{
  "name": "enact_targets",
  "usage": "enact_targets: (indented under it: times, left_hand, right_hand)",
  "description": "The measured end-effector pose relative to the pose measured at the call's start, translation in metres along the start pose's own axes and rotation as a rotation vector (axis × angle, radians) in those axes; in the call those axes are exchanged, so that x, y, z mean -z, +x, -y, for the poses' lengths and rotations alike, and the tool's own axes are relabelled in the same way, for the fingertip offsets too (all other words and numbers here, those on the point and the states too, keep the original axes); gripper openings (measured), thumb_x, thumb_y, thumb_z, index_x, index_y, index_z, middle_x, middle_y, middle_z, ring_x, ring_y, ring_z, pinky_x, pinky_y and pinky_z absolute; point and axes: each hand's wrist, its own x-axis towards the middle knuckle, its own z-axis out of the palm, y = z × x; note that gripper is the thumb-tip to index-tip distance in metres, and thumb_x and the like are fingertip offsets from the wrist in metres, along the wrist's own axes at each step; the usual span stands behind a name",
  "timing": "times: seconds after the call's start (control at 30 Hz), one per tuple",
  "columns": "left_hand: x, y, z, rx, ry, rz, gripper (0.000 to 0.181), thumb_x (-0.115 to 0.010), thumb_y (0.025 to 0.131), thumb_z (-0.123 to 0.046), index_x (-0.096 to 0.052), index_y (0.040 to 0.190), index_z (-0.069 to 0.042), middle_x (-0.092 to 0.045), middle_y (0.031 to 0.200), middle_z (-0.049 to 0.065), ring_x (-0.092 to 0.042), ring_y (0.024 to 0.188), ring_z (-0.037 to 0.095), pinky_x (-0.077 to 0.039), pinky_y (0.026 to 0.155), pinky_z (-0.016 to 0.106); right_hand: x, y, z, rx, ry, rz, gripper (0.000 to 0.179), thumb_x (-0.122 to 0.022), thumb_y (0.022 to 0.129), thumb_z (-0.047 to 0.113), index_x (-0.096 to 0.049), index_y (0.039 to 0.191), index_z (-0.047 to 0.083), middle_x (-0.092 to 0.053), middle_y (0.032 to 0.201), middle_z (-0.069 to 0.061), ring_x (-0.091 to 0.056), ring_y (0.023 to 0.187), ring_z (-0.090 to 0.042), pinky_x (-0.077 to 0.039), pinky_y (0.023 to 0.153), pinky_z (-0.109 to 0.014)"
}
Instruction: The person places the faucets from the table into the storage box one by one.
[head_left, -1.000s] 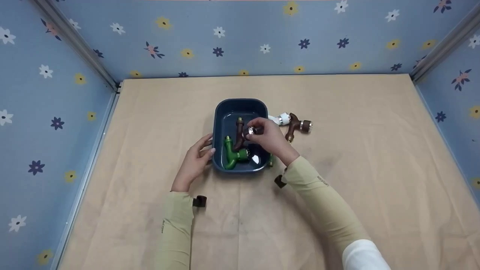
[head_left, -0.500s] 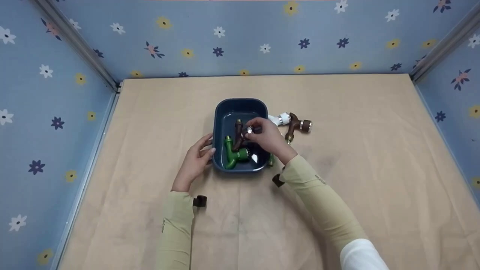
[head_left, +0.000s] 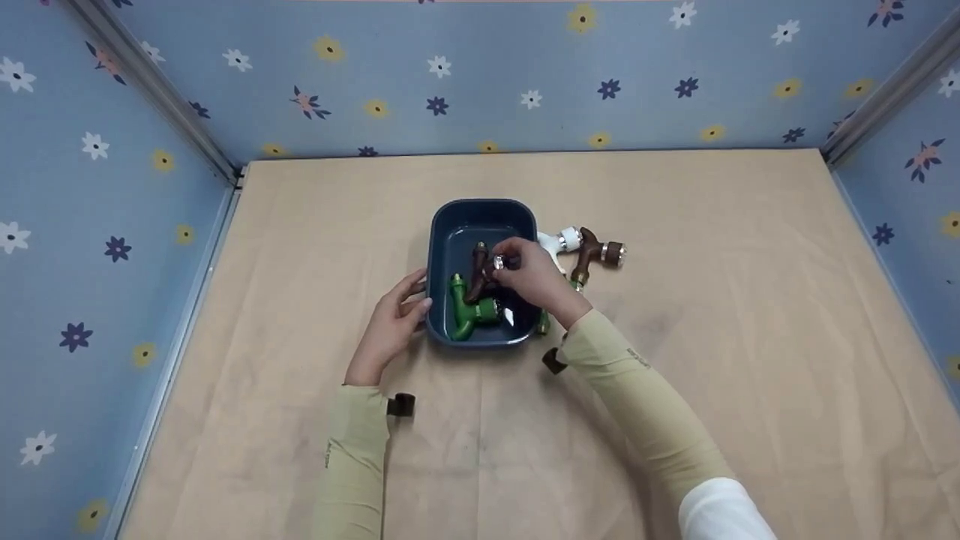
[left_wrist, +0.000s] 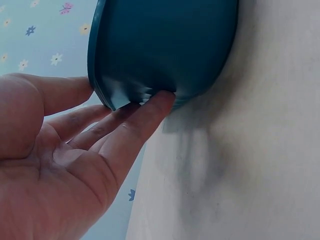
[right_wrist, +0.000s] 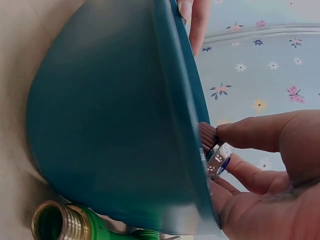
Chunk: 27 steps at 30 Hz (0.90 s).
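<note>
A dark blue rectangular basin (head_left: 480,344) holds a green tap (head_left: 463,319) near its front left. Beside the green one is a brown tap (head_left: 478,271) with a brass threaded end, tilted inside the basin. My right hand (head_left: 537,279) reaches over the right rim and pinches this brown tap by its knob end. In the right wrist view the ribbed brown knob (right_wrist: 208,135) and a silver patterned collar (right_wrist: 218,160) show between thumb and fingers. My left hand (head_left: 386,326) touches the basin's left outer wall, with fairly straight fingers and the thumb at the rim.
Right of the basin lie a white tap (head_left: 559,241), another brown tap (head_left: 586,259) and some green tap parts (head_left: 543,323), partly covered by my right hand and the basin. A beige cloth (head_left: 712,315) covers the table, and flowered blue panels (head_left: 487,75) enclose it.
The pinched brown tap has shifted slightly down within the basin, and my right forearm has drawn a little to the left. My left hand keeps its place against the basin.
</note>
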Motion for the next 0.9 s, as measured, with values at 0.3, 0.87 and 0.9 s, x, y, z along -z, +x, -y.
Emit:
enact_targets:
  times: [0.3,0.87,0.9]
  left_hand:
    - [-0.001,-0.001,0.000,-0.007,0.003,-0.007,0.052,-0.053,0.099,-0.008,-0.036,0.148,-0.011,-0.046,0.139,0.018,-0.055,0.118,0.029,-0.050,0.086,0.041]
    - [0.000,-0.001,-0.002,0.016,-0.010,0.012,0.054,-0.051,0.099,-0.006,-0.032,0.150,-0.010,-0.041,0.143,0.021,-0.051,0.121,0.036,-0.049,0.087,0.045]
    - [0.000,0.000,-0.001,0.011,-0.011,0.010,0.054,-0.051,0.099,-0.007,-0.033,0.149,-0.011,-0.042,0.142,0.021,-0.052,0.121,0.035,-0.049,0.087,0.045]
  right_hand:
    - [0.000,0.004,0.001,0.018,-0.055,-0.004,0.030,-0.063,0.085,-0.001,-0.061,0.114,-0.001,-0.062,0.112,-0.014,-0.057,0.105,-0.023,-0.044,0.091,-0.034]
    - [0.006,-0.003,0.006,-0.227,0.511,0.068,0.049,-0.042,0.103,0.030,-0.043,0.136,-0.006,-0.044,0.135,-0.020,-0.048,0.111,-0.019,-0.038,0.100,-0.037]
    - [0.007,-0.004,0.006,-0.235,0.527,0.077,0.051,-0.041,0.103,0.032,-0.042,0.137,-0.006,-0.042,0.137,-0.020,-0.047,0.115,-0.019,-0.037,0.101,-0.037]
